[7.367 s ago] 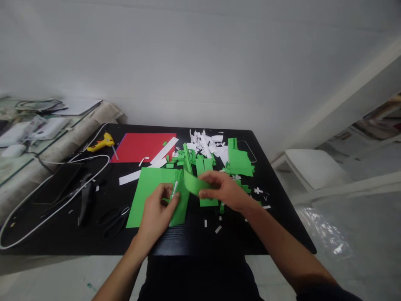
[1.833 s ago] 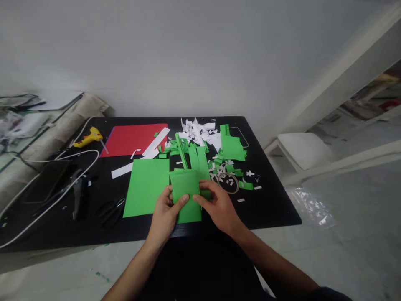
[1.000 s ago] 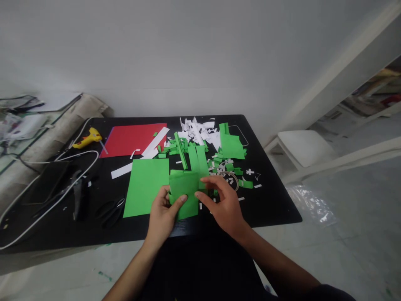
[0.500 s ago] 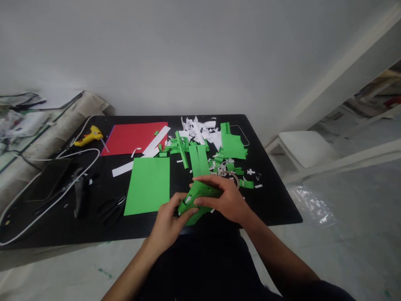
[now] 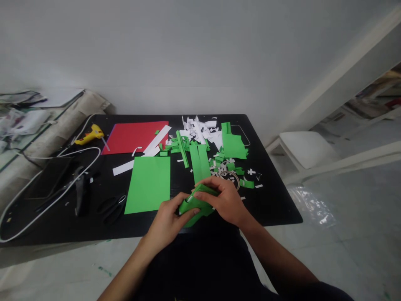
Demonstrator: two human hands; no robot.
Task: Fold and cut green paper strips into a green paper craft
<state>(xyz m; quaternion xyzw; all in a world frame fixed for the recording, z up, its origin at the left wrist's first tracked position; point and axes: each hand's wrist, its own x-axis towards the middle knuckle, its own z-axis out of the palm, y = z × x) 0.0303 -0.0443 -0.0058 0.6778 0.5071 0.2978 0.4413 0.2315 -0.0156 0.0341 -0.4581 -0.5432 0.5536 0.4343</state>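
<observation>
Black table under paper scraps | white wall behind | chair right | pinches green fold between left hand, right hand

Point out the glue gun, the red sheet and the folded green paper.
glue gun point(image 5: 89, 134): head view, on its yellow body.
red sheet point(image 5: 134, 136): head view, on the middle of its bare face.
folded green paper point(image 5: 189, 205): head view, on the left part of its outer fold.
</observation>
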